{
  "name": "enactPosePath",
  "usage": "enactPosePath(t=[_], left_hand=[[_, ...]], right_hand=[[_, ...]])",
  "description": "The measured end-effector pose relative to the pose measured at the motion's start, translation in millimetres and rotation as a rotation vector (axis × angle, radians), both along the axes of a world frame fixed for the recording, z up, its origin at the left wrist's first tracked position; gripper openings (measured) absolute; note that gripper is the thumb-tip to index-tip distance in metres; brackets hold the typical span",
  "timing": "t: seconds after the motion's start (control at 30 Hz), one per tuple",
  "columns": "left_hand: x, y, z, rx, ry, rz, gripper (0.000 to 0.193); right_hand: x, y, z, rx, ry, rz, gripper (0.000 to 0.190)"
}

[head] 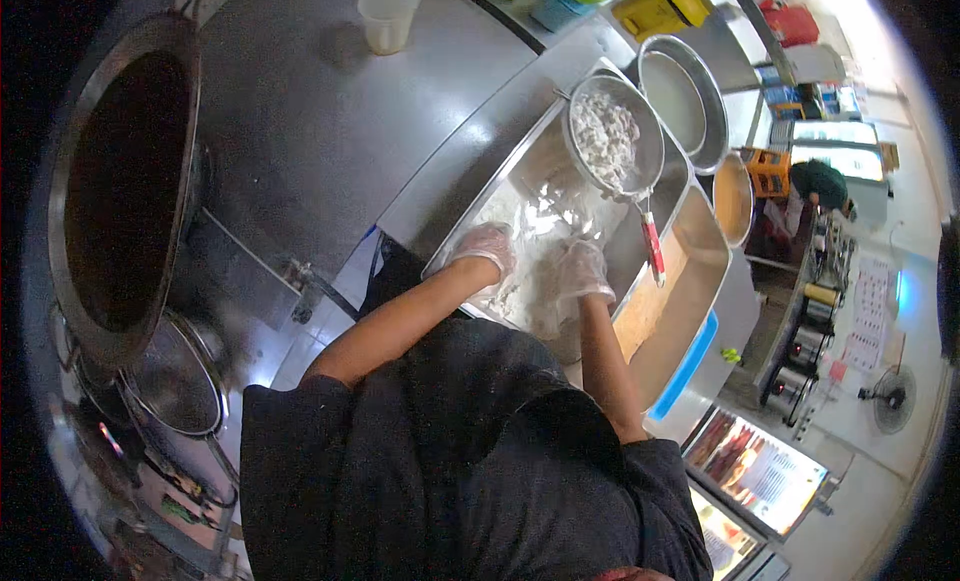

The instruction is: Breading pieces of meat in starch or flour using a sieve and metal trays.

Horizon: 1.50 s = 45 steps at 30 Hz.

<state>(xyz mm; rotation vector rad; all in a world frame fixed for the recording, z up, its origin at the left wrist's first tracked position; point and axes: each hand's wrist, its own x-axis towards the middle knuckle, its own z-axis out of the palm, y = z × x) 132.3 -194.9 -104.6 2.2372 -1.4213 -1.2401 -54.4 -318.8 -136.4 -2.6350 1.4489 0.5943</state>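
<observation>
Both my hands wear clear plastic gloves and are low in a deep rectangular metal tray [517,161] with white flour-like powder [536,262] on its bottom. My left hand [486,251] is in the powder near the tray's left wall, fingers partly hidden. Blurred, my right hand [586,269] is in the powder nearer the right wall; its fingers cannot be made out. A round wire sieve [651,142] with a red handle [652,247] lies across the tray's far right part. White-coated pieces of food [604,138] fill much of the sieve.
Right of the tray stands another metal tray [675,311] with tan powder. Beyond it are a metal bowl of pale liquid [675,104] and another bowl [733,198]. A large wok of dark liquid [124,191] is at left. A plastic tub [388,18] sits on the counter. A person [817,183] is farther right.
</observation>
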Motion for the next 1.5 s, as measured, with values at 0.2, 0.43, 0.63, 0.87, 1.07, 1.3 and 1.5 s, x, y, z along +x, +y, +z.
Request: enactPosePath(t=[0.2,0.43,0.63,0.87,1.07,1.3,1.5], left_hand=[[-8,16,-8,0.031,-0.058,-0.537,0.033],[-16,8,-31,0.097,0.059,-0.884,0.033],[-30,11,-54,-0.148,0.168,-0.587,0.055],[-18,3,-28,-0.203,0.304,-0.470,0.064],[-9,1,-7,-0.387,0.213,-0.100,0.044],[-8,-3,16,-0.158,-0.108,-0.407,0.040],[-5,2,-8,-0.020,-0.091,-0.571,0.041]], right_hand=[[6,76,37,0.479,-0.215,0.205,0.036],[8,102,21,0.436,-0.296,0.026,0.065],[-16,85,-25,0.473,-0.351,0.023,0.073],[-7,73,7,1.164,-1.163,-1.090,0.041],[-5,50,41,0.997,-1.593,-1.235,0.024],[-17,-17,76,0.575,-1.625,-0.687,0.041],[46,-43,133,0.352,-1.478,-0.529,0.046]])
